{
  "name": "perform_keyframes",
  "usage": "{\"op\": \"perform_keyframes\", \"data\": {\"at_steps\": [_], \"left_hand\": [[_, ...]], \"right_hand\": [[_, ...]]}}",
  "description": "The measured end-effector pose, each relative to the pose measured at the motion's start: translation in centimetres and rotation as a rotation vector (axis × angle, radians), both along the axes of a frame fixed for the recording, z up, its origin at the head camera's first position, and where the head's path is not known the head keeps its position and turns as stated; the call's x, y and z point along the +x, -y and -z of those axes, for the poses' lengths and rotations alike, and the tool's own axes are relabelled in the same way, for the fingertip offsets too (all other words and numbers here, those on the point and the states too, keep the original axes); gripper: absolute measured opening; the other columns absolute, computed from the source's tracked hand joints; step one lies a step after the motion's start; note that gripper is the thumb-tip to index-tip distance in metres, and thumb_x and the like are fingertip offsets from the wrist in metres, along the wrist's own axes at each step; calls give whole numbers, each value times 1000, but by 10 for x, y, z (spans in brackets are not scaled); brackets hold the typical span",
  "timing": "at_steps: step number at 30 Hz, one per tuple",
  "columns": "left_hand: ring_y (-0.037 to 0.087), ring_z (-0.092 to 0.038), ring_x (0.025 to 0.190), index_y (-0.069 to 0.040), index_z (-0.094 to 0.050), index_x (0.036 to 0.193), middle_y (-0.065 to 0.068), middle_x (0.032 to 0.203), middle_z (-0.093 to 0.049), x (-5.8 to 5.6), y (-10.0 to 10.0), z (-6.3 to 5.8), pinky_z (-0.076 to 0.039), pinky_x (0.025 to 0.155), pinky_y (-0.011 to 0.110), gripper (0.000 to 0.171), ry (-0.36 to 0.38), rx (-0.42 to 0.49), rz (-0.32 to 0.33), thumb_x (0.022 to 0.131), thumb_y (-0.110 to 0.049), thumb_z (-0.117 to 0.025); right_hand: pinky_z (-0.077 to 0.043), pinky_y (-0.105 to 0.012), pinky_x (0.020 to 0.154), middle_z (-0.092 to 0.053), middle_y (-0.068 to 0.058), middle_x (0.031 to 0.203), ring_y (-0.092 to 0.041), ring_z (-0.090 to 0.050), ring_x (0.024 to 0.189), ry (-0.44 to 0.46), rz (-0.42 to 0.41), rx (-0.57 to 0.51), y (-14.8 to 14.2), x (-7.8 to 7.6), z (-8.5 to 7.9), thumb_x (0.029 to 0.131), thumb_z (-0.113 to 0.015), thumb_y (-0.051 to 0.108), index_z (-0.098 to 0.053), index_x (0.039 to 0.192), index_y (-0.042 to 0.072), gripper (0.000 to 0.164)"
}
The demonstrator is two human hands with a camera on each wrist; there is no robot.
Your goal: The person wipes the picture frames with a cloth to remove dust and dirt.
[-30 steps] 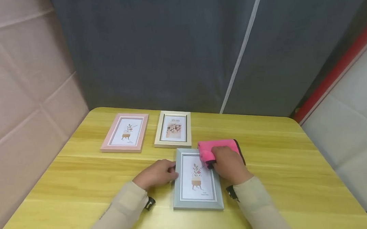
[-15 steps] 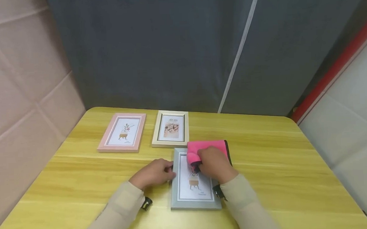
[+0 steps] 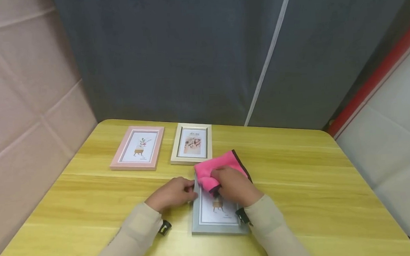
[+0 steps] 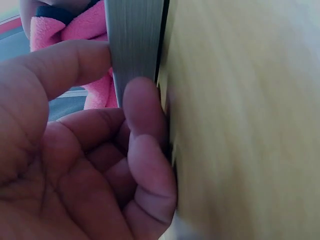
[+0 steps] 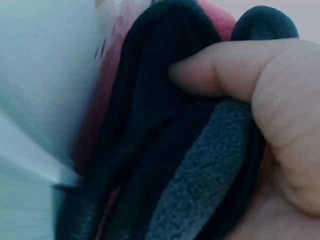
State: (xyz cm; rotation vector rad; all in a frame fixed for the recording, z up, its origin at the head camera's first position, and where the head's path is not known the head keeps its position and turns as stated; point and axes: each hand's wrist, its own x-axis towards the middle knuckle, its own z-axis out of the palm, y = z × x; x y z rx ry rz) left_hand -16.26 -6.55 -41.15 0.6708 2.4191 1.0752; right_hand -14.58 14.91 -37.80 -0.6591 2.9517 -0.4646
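Note:
A grey-blue picture frame (image 3: 196, 216) lies face up on the table, a plant-pot print inside it. At its left edge my left hand (image 3: 171, 194) pinches the frame; in the left wrist view the thumb sits against the face side of the frame's edge (image 4: 136, 45), with curled fingers at its side. My right hand (image 3: 236, 185) grips a folded pink cloth (image 3: 220, 163) with black trim, over the frame's upper part. The cloth hides the top of the print. In the right wrist view, the thumb presses into dark folds of the cloth (image 5: 200, 170).
Behind the grey-blue frame lies a cream picture frame (image 3: 175, 154), and left of it a pink picture frame (image 3: 115, 162), both face up on the wooden table (image 3: 314, 199). A dark curtain (image 3: 167, 61) hangs at the table's far edge.
My right hand has slid the pink cloth leftward, from the frame's upper right corner to its upper left, and the cloth has turned slightly. The left hand keeps its place at the frame's edge.

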Motion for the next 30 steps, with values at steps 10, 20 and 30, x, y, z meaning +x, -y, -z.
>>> {"op": "perform_keyframes", "data": {"at_steps": [10, 20, 30], "left_hand": [[12, -43, 57, -8, -67, 87, -3, 62, -48, 0, -1, 0, -38, 54, 28, 9, 15, 0, -24, 90, -15, -71], [14, -46, 59, -3, -70, 103, 0, 67, -54, 2, -1, -1, -38, 54, 28, 19, 22, -10, -62, 90, -15, -71], [15, -44, 60, 2, -66, 125, 3, 80, -62, 2, 1, -2, -40, 54, 30, 40, 17, -9, -47, 90, -17, -72]], "right_hand": [[-43, -35, 73, -52, 5, 65, -17, -49, 65, -56, 130, 110, -21, 6, -20, 85, -73, 9, -57, 76, 19, 21], [-43, -34, 67, -52, -2, 67, -20, -49, 66, 21, 236, 172, -40, 4, -17, 90, -69, 13, -56, 76, 14, 19], [-44, -32, 67, -51, 2, 70, -18, -49, 66, -30, 104, 130, -10, 2, -6, 86, -70, 6, -60, 79, 14, 15]]}}
